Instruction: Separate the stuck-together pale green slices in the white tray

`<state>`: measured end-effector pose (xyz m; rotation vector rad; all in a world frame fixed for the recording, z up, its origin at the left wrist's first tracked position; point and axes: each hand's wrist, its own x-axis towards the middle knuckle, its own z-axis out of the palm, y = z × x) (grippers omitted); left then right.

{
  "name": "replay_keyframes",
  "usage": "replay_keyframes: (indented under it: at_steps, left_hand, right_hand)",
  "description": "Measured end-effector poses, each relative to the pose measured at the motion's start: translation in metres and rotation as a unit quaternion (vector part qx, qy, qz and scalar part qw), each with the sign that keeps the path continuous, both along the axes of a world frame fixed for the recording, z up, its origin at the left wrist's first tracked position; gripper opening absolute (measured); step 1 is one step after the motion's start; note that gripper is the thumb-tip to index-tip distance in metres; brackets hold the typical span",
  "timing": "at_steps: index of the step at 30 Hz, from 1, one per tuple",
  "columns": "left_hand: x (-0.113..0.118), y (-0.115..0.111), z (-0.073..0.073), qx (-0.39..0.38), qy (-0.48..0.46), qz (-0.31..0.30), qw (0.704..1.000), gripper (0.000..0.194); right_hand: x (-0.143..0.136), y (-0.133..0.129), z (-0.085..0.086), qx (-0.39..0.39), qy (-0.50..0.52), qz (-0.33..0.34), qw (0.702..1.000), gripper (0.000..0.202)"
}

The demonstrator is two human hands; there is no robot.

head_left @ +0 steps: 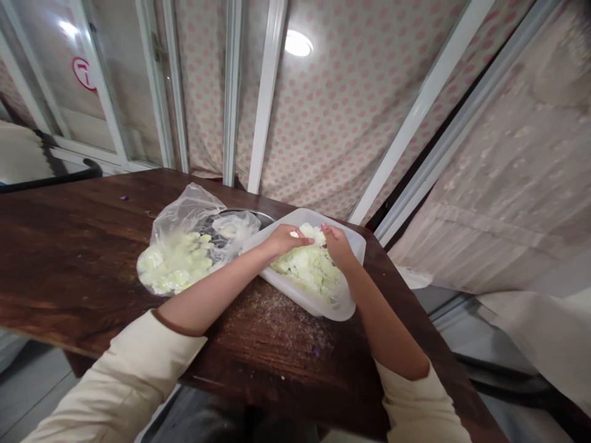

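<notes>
Both hands are over a translucent white plastic tub (pixel 295 292), which holds a heap of pale green and white petal-like pieces (pixel 314 271). Between my fingers is a whitish ruffled piece (pixel 313 232); its exact kind cannot be made out. My left hand (pixel 285 240) pinches it from the left, with thumb and fingers close together. From the other side, my right hand (pixel 337 245) grips its edge between thumb and fingertips. Left of the tub lies a clear plastic bag (pixel 184 212) with more of the same pale pieces (pixel 178 264) inside.
The dark wooden table (pixel 69 246) has whitish specks scattered in front of the tub and a small purple bit (pixel 316 351). A round dark metal rim (pixel 263 216) shows behind the bag. Windows with a dotted curtain (pixel 341 123) stand close behind the table.
</notes>
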<state>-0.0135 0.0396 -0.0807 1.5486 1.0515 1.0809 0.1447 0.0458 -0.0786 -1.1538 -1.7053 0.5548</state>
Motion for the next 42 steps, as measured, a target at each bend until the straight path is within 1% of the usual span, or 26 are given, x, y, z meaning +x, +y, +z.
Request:
replay_keyframes:
  at_steps: [2,5,7,9,12,14,16,18,21,22,24,29,31,33,35,38,40,42]
  left_hand:
    - [0.0,-0.001,-0.002,0.015,0.035,-0.028,0.999,0.035]
    - [0.002,-0.004,-0.001,0.005,0.055,-0.078,0.995,0.036]
    - [0.002,-0.006,0.002,0.001,0.041,-0.086,0.995,0.036]
    - [0.003,-0.008,0.005,0.005,0.021,-0.085,0.996,0.035]
    - [0.004,-0.01,0.008,0.003,0.003,-0.092,0.996,0.032]
    - [0.003,-0.011,0.009,-0.004,-0.006,-0.097,0.995,0.03]
    - [0.003,-0.01,0.008,-0.01,-0.011,-0.093,0.996,0.03]
    - [0.003,-0.009,0.007,-0.013,-0.014,-0.073,0.997,0.031]
    - [0.003,-0.008,0.006,0.006,-0.028,-0.054,0.998,0.034]
    - [0.003,-0.007,0.005,0.014,-0.033,-0.055,0.998,0.035]
    - [0.003,-0.007,0.005,0.018,-0.037,-0.059,0.997,0.037]
    - [0.004,-0.004,0.004,0.003,-0.048,-0.067,0.997,0.038]
    - [0.006,-0.002,0.004,0.007,-0.082,-0.058,0.995,0.034]
    - [0.007,-0.001,0.003,0.003,-0.119,-0.05,0.992,0.029]
    - [0.007,-0.001,0.003,-0.009,-0.128,-0.055,0.99,0.028]
    - [0.005,-0.004,0.005,0.011,-0.094,-0.086,0.992,0.037]
    - [0.004,-0.008,0.007,0.039,-0.071,-0.11,0.991,0.045]
    - [0.003,-0.011,0.008,0.049,-0.059,-0.123,0.989,0.048]
  right_hand:
    - [-0.001,0.0,0.0,0.022,-0.043,-0.002,0.999,0.042]
    - [-0.003,-0.003,0.002,0.06,-0.1,0.01,0.993,0.041]
    - [-0.004,-0.005,0.004,0.072,-0.123,0.028,0.989,0.039]
    - [-0.006,-0.007,0.006,0.075,-0.136,0.031,0.987,0.038]
    - [-0.007,-0.009,0.007,0.073,-0.129,0.015,0.989,0.04]
    - [-0.006,-0.008,0.006,0.062,-0.107,0.018,0.992,0.041]
    - [-0.006,-0.007,0.005,0.046,-0.079,0.043,0.995,0.04]
    - [-0.005,-0.006,0.004,0.035,-0.058,0.078,0.995,0.037]
    - [-0.003,-0.005,0.004,0.027,-0.047,0.109,0.993,0.033]
    - [-0.003,-0.005,0.004,0.026,-0.051,0.106,0.993,0.032]
    - [-0.001,-0.003,0.002,0.028,-0.065,0.081,0.994,0.032]
    - [0.007,0.004,-0.001,0.054,-0.1,-0.051,0.992,0.035]
    - [0.007,0.004,-0.001,0.053,-0.101,-0.073,0.991,0.036]
    - [0.005,0.002,0.001,0.058,-0.094,-0.053,0.992,0.036]
    - [0.0,-0.003,0.003,0.071,-0.091,-0.007,0.993,0.033]
    - [-0.008,-0.009,0.006,0.084,-0.112,0.053,0.989,0.026]
    - [-0.012,-0.011,0.007,0.09,-0.126,0.071,0.985,0.022]
    - [-0.013,-0.012,0.007,0.087,-0.134,0.081,0.984,0.021]
